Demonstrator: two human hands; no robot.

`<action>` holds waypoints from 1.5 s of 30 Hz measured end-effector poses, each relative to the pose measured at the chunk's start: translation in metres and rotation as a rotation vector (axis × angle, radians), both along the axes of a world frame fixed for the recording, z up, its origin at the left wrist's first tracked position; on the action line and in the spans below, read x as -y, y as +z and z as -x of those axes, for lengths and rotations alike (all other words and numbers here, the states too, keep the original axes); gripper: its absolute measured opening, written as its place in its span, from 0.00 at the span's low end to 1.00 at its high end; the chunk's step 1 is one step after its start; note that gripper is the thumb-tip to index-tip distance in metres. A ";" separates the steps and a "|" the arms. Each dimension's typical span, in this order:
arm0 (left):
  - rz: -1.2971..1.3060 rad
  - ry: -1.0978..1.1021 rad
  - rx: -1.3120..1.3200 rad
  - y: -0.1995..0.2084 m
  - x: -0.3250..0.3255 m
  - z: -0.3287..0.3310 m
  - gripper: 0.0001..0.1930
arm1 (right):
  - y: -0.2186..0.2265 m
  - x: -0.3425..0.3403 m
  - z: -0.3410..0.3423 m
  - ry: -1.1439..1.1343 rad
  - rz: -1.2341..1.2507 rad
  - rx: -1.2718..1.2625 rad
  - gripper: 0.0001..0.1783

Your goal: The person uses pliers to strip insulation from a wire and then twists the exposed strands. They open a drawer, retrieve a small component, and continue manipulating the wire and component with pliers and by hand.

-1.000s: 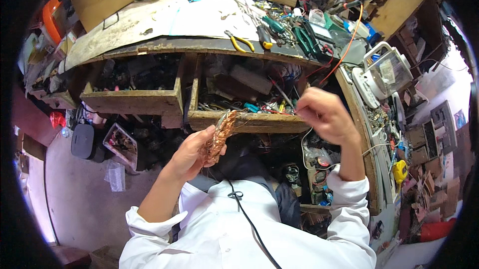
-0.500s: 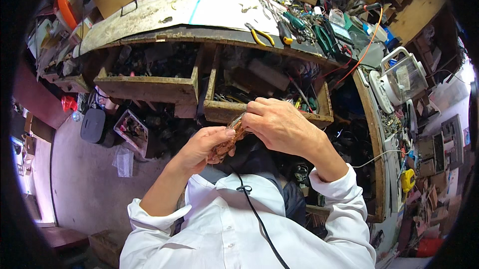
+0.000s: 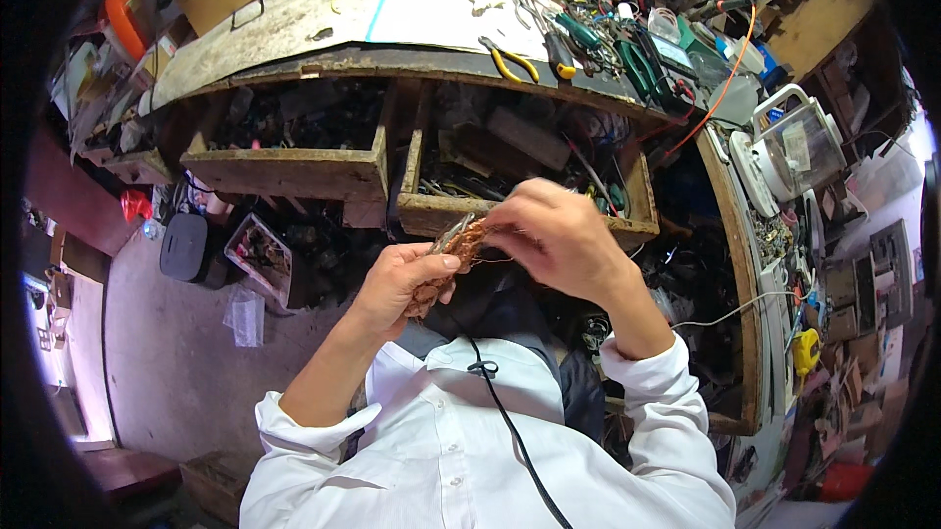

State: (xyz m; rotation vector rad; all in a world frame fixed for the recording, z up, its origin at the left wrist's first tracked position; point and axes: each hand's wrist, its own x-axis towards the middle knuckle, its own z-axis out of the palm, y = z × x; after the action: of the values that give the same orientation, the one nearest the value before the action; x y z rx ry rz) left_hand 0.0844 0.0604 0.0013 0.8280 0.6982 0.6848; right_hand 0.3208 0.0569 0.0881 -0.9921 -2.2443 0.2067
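Observation:
My left hand (image 3: 402, 284) is closed round a rough reddish-brown bundle (image 3: 427, 296), its thumb pressed along the near side. The bundle looks like coiled copper wire with a greyish metal piece along its upper edge, but its exact kind is hard to make out. Beside its upper right end is my right hand (image 3: 559, 240), blurred by motion, with the fingers curled together. Fine strands stick out from the bundle toward that hand. What the right fingertips hold cannot be made out. Both hands are in front of an open wooden drawer (image 3: 451, 216) full of tools and parts.
A second open drawer (image 3: 284, 172) is at left. On the workbench (image 3: 294, 56) lie yellow-handled pliers (image 3: 510, 60), a screwdriver (image 3: 560, 56) and several other tools. At right stands a clear-bodied appliance (image 3: 799, 147), with a yellow tape measure (image 3: 805, 351) nearer me. A bin (image 3: 263, 259) sits on the floor.
My right hand has shifted a little right, away from the bundle's end, uncovering more of the bundle and loose strands. My left hand keeps its grip. The whole view has shifted slightly.

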 end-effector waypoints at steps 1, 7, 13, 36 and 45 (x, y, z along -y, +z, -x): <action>0.012 0.028 0.012 -0.001 0.000 0.001 0.15 | 0.003 0.001 -0.006 -0.045 -0.001 -0.064 0.08; 0.112 0.014 0.104 0.006 -0.005 0.011 0.16 | -0.013 0.012 -0.016 -0.012 -0.006 0.081 0.19; 0.096 0.014 0.131 0.001 -0.003 0.010 0.15 | -0.038 0.015 -0.005 -0.129 -0.005 0.210 0.23; -0.221 -0.369 -0.245 0.022 0.002 0.009 0.11 | 0.014 -0.004 0.025 0.367 0.280 0.282 0.10; -0.310 -0.286 -0.145 0.042 0.009 0.029 0.14 | -0.069 -0.044 0.028 0.671 1.159 -0.562 0.19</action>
State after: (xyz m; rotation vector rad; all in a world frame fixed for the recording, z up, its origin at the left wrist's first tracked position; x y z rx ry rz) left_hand 0.0557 0.0510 0.0436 1.2466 0.5938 0.4820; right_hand 0.2924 0.1012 0.0193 -0.4820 -1.7249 1.9509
